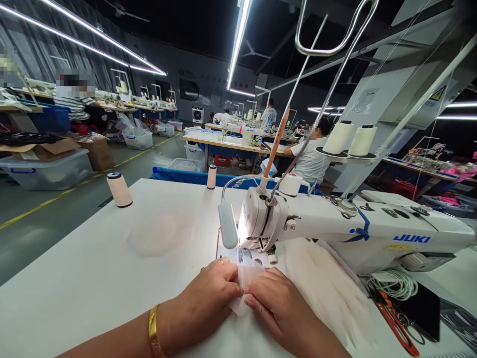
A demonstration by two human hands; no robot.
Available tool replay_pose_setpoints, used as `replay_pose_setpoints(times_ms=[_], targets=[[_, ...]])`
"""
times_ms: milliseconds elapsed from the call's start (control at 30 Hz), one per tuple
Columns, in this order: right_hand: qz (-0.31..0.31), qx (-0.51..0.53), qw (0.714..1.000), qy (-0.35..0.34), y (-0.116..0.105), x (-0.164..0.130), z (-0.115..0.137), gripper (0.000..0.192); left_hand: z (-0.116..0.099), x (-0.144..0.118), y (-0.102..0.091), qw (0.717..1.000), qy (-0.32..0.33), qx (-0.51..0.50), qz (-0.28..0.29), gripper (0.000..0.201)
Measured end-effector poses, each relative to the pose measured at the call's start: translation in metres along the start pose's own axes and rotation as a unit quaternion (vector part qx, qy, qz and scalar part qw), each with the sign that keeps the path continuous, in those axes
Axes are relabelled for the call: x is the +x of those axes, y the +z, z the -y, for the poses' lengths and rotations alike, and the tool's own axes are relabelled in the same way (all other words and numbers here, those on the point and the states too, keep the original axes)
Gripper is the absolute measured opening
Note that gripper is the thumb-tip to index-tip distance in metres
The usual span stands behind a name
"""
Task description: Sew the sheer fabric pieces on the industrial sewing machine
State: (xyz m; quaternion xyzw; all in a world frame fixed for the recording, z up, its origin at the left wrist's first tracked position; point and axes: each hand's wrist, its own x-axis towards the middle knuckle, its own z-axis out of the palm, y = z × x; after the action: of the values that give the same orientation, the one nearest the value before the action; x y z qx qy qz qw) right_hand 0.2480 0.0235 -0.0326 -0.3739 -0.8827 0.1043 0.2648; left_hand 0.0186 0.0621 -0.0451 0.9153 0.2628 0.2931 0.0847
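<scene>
A white sewing machine (316, 214) stands on the table, its small lamp (228, 223) lighting the needle area. Just in front of the needle, a piece of thin, sheer white fabric (240, 306) lies between my hands. My left hand (212, 293), with a ring and a gold bangle (153, 330) at the wrist, pinches the fabric's left side. On the other side, my right hand (276, 303) grips it with curled fingers close to the left thumb. More sheer cream fabric (324, 283) is heaped right of the needle, under the machine arm.
Orange-handled scissors (397, 323), a dark flat device (423, 306) and a coiled pale cord (395, 283) lie at the right. Thread cones (119, 190) stand on the table (74, 278). Pale sheer fabric (160, 233) lies left. A person (313, 159) sits beyond the machine.
</scene>
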Motion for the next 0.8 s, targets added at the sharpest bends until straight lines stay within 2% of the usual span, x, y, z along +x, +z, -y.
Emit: replay_pose_setpoints(times_ms=[200,367,433,533,567,633,700,800], targets=[[-0.022,-0.024,0.999,-0.004,0.009,0.003,-0.009,0.029,0.011,0.007,0.005,0.999,0.013,0.033,-0.025,0.025],[-0.005,-0.03,0.999,0.018,0.009,0.005,-0.011,0.017,0.017,0.014,0.002,0.998,0.007,0.059,-0.03,0.025],[0.01,-0.024,0.999,0.035,0.006,0.007,-0.008,0.006,0.018,0.017,0.0,0.998,0.005,0.059,-0.03,0.026],[0.028,-0.021,0.998,0.05,0.005,0.008,-0.004,0.033,0.021,0.019,-0.003,0.998,0.001,0.052,-0.029,0.029],[0.029,-0.031,0.998,0.046,0.005,0.009,-0.004,0.034,0.021,0.019,-0.004,0.999,0.0,0.044,-0.027,0.03],[0.022,-0.058,0.998,0.03,0.006,0.01,-0.006,0.018,0.023,0.021,-0.007,1.0,-0.007,0.016,-0.018,0.029],[0.013,-0.061,0.997,0.035,0.005,0.013,-0.008,0.025,0.023,0.024,-0.012,0.999,-0.031,-0.028,0.001,0.028],[0.003,-0.003,0.995,0.101,0.0,0.019,-0.011,0.027,0.022,0.031,-0.021,0.992,-0.086,-0.09,0.036,0.031]])
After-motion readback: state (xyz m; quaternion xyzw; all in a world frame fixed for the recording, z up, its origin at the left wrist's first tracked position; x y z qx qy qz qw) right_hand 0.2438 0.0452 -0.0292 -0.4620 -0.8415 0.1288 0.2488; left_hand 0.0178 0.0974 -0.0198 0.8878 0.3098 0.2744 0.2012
